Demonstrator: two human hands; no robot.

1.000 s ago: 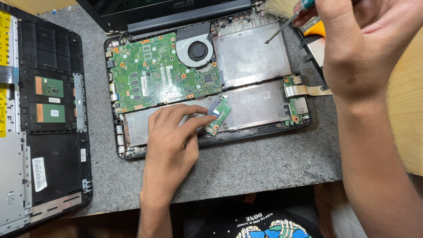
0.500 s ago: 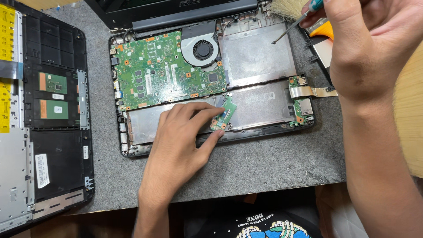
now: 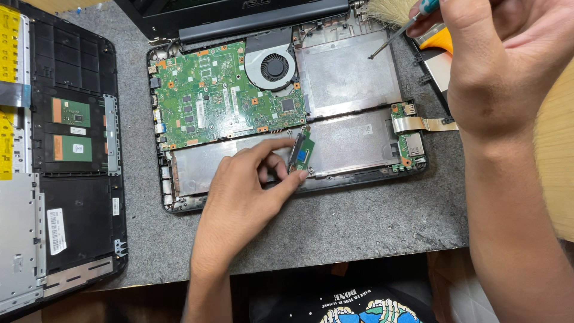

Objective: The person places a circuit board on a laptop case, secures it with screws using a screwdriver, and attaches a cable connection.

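Head view, single entry.

Left hand: thumb and fingers pinching a small green circuit board, raised on edge over the lower bay of the opened laptop chassis, just below the motherboard.

Right hand: closed around a precision screwdriver with a teal handle; its tip hangs over the bare metal plate right of the cooling fan, apparently not touching.

Handling of the small board, as judged: very light, stiff, thin, fragile at its connector and soldered parts. Best taken by the long bare edges, as the fingers now do; avoid flexing or pressing the component face.

Surroundings: grey work mat; removed black bottom cover lying inner side up at far left, well apart from the hands; a small daughterboard with a flat ribbon cable at the chassis's right end; a brush's pale bristles at the top edge; an orange pry tool beside the right hand, partly hidden.
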